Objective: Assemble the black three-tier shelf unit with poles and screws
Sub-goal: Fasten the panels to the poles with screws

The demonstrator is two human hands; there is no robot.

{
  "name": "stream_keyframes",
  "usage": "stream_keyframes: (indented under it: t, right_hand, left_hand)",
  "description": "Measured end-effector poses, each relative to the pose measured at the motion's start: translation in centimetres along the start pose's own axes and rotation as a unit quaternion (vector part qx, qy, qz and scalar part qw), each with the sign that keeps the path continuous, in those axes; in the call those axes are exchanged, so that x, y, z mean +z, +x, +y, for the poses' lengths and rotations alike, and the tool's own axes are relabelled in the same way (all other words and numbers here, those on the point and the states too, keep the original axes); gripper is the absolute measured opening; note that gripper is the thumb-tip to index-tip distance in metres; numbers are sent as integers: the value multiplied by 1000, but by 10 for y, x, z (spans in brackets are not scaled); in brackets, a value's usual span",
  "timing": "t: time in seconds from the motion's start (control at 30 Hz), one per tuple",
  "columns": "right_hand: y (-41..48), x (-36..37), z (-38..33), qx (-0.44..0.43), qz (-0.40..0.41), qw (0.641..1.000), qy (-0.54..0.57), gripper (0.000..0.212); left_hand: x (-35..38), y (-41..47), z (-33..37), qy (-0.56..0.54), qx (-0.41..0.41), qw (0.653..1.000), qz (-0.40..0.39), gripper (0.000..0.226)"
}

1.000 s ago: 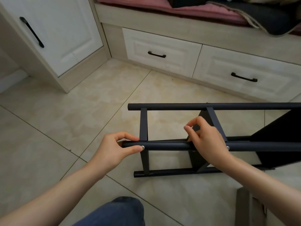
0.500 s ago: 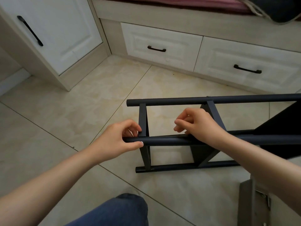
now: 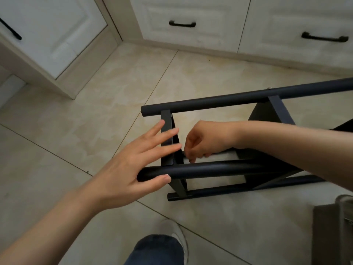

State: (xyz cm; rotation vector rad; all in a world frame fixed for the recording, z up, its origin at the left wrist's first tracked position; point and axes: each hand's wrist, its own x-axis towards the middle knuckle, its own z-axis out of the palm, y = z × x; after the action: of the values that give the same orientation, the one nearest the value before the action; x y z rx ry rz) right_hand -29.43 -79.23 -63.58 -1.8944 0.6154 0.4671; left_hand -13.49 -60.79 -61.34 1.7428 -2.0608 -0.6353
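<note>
Grip on the near pole [image 3: 219, 169] is gone. Half a second ago the left hand [image 3: 131, 165] was curled round that pole's end; now its fingers are straight and spread, lying across the edge of the end tier [image 3: 167, 156], with only the thumb laid against the pole's underside. The right hand [image 3: 202, 142] has left the top of the same pole and dropped behind it, into the gap just right of the left fingertips. Its fingers are bunched and curled close to the end tier (whether they pinch a screw or anything else cannot be told, since the fingertips hide it).

The black shelf unit [image 3: 263, 116] lies on its side on the tile floor [image 3: 57, 150], directly under both hands. Its far pole [image 3: 229, 101] runs beyond the knuckles, and a small screw head [image 3: 270, 88] shows on it out past the right wrist. The lowest pole [image 3: 229, 191] rests on the floor below the right forearm.

The near pole crosses in front of the right fingertips and blocks part of them. Beyond the hands stand white drawers [image 3: 191, 8] with a dark handle [image 3: 182, 24], and a white cabinet door [image 3: 47, 31] stands away to the left. A shoe [image 3: 177, 234] and a denim knee [image 3: 156, 249] sit nearer than the left wrist.
</note>
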Motion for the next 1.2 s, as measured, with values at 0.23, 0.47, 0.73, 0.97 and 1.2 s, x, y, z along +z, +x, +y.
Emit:
stream_keyframes:
  t: [0.23,0.47,0.73,0.97,1.2]
  right_hand:
    - [5,11,12,-6,-34,977,209,11]
    - [0,35,11,0,-128,953,276,12]
    - [-3,45,11,-1,-132,946,295,13]
    - [-1,46,13,-16,-126,942,310,7]
    - [10,47,5,12,-204,943,264,12]
  left_hand:
    - [17,-5,-4,-76,5,997,16,40]
    - [20,-16,1,-25,8,999,26,58]
    - [33,-25,-4,-12,0,1000,25,67]
    - [44,-26,-9,-41,5,998,56,65]
    - [45,-25,-9,-38,8,997,61,65]
